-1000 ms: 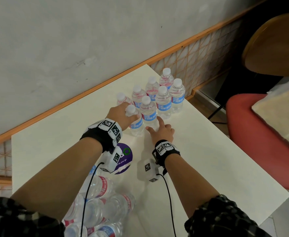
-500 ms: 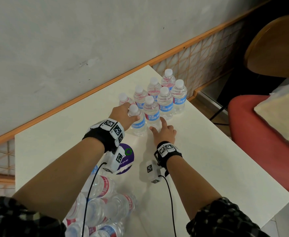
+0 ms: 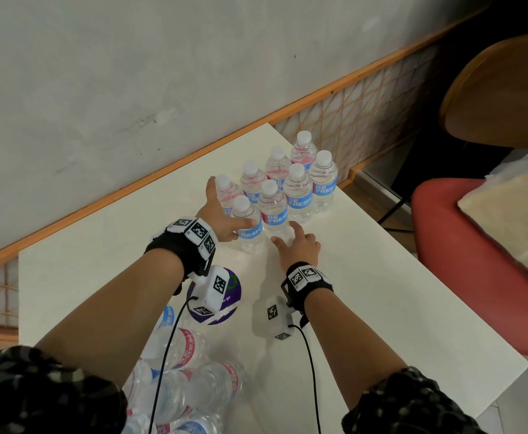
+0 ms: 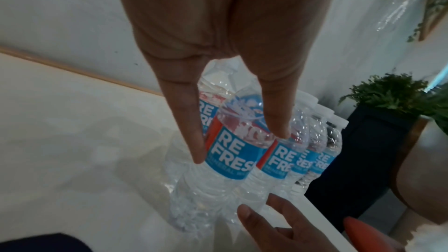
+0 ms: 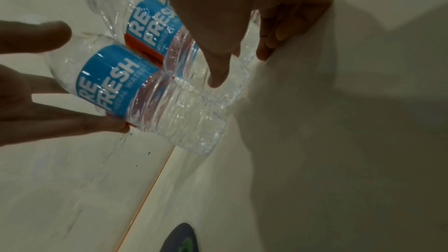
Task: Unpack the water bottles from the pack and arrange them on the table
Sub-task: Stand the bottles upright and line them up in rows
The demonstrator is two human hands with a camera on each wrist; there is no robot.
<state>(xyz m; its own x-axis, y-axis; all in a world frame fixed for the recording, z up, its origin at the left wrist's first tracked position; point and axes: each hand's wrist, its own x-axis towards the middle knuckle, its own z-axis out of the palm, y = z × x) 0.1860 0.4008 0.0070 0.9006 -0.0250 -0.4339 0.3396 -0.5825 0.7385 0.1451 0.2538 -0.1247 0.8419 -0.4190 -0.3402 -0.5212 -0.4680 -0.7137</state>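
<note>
Eight water bottles stand in two rows at the far corner of the white table (image 3: 381, 308), and the nearest bottle (image 3: 250, 227) is being settled into line. The left hand (image 3: 222, 220) has its straight fingers spread on either side of that bottle's shoulder, not curled round it. The right hand (image 3: 300, 249) lies flat on the table, fingers straight, the forefinger at the foot of the neighbouring bottle (image 3: 273, 209).

To do this well, I would nudge low on the body, since a push at the cap could tip it into the row. The bottle stands upright, long axis vertical, white cap up, blue label facing the person. More bottles lie in the torn pack (image 3: 175, 380) at the table's near edge.
</note>
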